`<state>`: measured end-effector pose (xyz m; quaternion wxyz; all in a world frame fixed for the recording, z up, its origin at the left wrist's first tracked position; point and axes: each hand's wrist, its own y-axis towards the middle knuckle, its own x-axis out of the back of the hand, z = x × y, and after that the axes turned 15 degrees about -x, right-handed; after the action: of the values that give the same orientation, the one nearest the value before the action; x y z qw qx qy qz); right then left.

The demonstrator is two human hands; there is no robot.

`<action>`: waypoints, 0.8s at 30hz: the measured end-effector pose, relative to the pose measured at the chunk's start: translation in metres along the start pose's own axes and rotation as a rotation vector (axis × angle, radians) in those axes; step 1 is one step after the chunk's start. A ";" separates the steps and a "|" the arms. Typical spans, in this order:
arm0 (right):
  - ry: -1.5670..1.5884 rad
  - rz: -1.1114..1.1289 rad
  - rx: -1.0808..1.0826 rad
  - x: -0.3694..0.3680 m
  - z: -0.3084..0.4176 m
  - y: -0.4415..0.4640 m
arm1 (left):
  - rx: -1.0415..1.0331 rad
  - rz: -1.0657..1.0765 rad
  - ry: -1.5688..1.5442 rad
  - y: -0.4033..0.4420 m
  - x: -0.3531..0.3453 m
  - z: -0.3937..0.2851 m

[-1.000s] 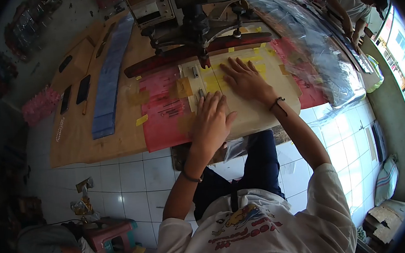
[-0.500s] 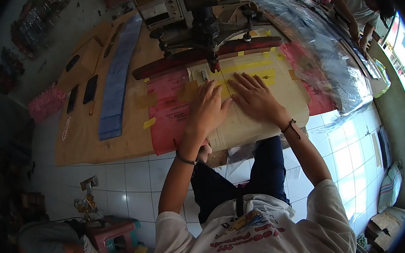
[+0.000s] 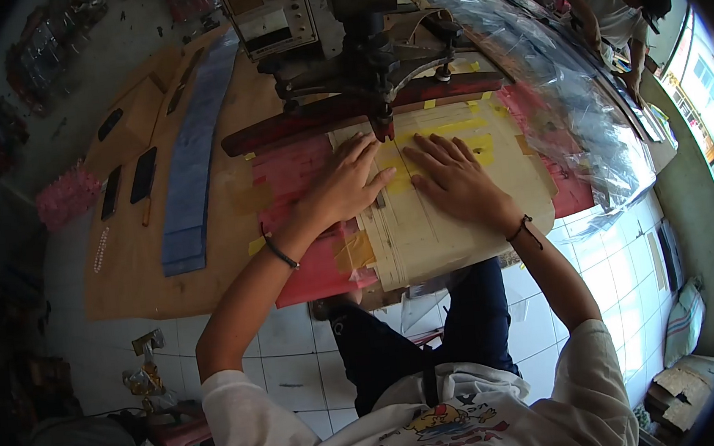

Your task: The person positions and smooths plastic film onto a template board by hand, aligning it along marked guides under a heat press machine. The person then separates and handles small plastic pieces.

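Left hand (image 3: 343, 185) and right hand (image 3: 464, 184) (both unclenched) palm-down on a smooth, line-marked cream sheet (image 3: 440, 245).

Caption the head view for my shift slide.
Left hand and right hand spread over a yellow-marked cream sheet, on the near side of a curved dark red bar.

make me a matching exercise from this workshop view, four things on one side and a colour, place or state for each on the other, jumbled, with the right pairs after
Things
1. wide strip
2. cream sheet
3. curved bar
4. plastic sheeting

Descriptions
A. under the right hand
B. see-through and wrinkled
C. blue
D. dark red

Right pairs: 1-C, 2-A, 3-D, 4-B
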<state>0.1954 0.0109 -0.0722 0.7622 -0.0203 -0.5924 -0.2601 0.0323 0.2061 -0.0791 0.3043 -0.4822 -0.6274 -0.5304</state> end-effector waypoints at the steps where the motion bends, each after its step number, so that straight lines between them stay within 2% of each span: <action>1: 0.003 -0.011 -0.001 0.001 0.002 0.003 | 0.023 -0.004 -0.028 0.001 0.001 0.001; 3: 0.027 -0.012 0.000 0.004 0.004 0.009 | 0.071 -0.014 -0.087 0.005 0.004 0.004; 9: 0.056 0.090 0.053 0.011 0.010 0.007 | -0.031 -0.107 0.033 0.000 -0.006 0.012; 12: 0.047 0.109 0.057 0.009 0.014 0.006 | 0.076 0.030 -0.081 -0.005 0.016 -0.001; 15: 0.030 0.078 0.029 0.004 0.022 0.005 | 0.089 0.110 -0.035 -0.008 0.027 -0.011; 21: 0.020 0.053 0.027 -0.002 0.021 0.005 | 0.072 0.103 0.024 -0.009 0.024 -0.014; 24: 0.029 0.049 0.027 -0.003 0.020 0.003 | -0.015 0.038 0.077 -0.010 0.013 -0.002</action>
<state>0.1777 0.0213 -0.0683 0.7772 -0.0207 -0.5839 -0.2338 0.0182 0.2084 -0.0713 0.3345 -0.4756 -0.6020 -0.5473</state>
